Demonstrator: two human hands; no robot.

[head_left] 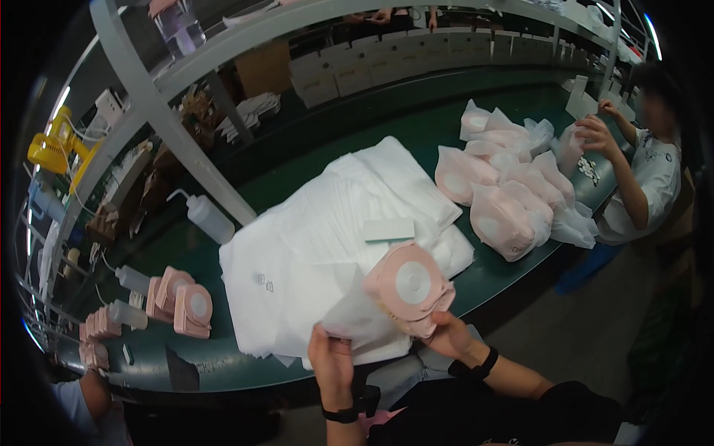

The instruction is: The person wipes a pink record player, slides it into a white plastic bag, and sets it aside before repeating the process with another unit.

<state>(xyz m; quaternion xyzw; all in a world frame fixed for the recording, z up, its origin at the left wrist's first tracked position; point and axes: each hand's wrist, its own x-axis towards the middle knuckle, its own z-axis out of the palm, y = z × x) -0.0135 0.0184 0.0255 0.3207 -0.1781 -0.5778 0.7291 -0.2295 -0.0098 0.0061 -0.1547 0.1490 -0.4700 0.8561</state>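
Note:
My right hand (451, 339) grips the lower end of a rounded pink device (394, 276) with a white disc on its face. To its left, my left hand (331, 358) pinches the edge of a thin translucent white bag (355, 312). The bag's far side reaches up to the device; whether the device's edge is inside it, I cannot tell. Beneath both lies a large stack of flat white bags (297, 245). On that stack, just beyond the device, rests a small pale block (389, 230).
Bagged pink devices (506, 215) are heaped to the right, before a co-worker (647, 163) handling another. Unwrapped devices (195, 308) and squeeze bottles (210, 218) stand left on the green table (245, 372). A grey metal post (178, 141) rises behind; white boxes (357, 70) line the back.

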